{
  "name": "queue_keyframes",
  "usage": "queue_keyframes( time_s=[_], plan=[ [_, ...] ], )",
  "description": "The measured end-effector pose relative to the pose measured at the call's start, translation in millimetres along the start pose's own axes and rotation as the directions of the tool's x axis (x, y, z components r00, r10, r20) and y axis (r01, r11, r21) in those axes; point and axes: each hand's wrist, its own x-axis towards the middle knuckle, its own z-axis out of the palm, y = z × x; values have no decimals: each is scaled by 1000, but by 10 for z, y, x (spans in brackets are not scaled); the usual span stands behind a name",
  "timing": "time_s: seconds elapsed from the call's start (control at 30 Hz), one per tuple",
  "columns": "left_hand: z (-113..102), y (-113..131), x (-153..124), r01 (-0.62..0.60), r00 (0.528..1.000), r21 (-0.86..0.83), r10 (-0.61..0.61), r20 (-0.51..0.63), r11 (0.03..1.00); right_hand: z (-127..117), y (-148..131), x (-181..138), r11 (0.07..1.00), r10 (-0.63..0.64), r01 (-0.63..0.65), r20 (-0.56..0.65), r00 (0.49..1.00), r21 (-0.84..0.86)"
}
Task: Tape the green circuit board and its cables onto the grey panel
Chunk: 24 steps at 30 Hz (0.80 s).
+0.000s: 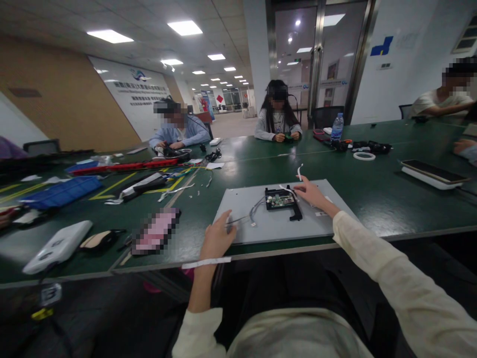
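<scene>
On a light grey panel (238,199) lies a black bracket (296,214) holding a green circuit board (281,200). Grey wires (257,206) run from the board's left side to a small white connector. My left hand (219,236) is over the panel's left edge, fingers curled around a thin pointed tool (237,220) that looks like tweezers. A white strip (206,262) crosses that wrist. At the board's upper right, my right hand (311,193) has thumb and fingers close together at a white strip (287,189). Another short white strip (299,172) sticks up from its fingertips.
Left of the panel lie a pink phone-shaped item (156,231), a computer mouse (97,240) and a white device (57,247). Farther left is a blue tray (63,192). A white-based device (432,174) and a water bottle (337,128) stand to the right. Several people sit around the green table.
</scene>
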Motion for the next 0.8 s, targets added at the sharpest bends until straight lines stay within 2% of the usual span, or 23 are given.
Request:
queue_keyframes(
  time_s=[0.17, 0.27, 0.4, 0.63, 0.8],
  plan=[
    [-151, 124, 120, -94, 993, -23, 96, 69, 995, -18, -203, -36, 988, -153, 154, 143, 978, 1],
    [-76, 170, 156, -63, 996, 46, 60, 68, 997, 2, -316, -39, 982, -188, 183, 232, 954, 43],
    [80, 195, 110, -19, 998, 105, 14, 56, 994, 12, -335, -43, 984, -173, 174, 323, 931, 26],
    [172, 246, 2, 37, 998, 144, -30, -48, 989, -14, -223, -42, 983, -185, 182, 311, 932, 39],
    [161, 235, -4, 42, 997, 144, -33, -66, 989, 7, -217, -51, 979, -201, 204, 294, 934, 23]
  ],
)
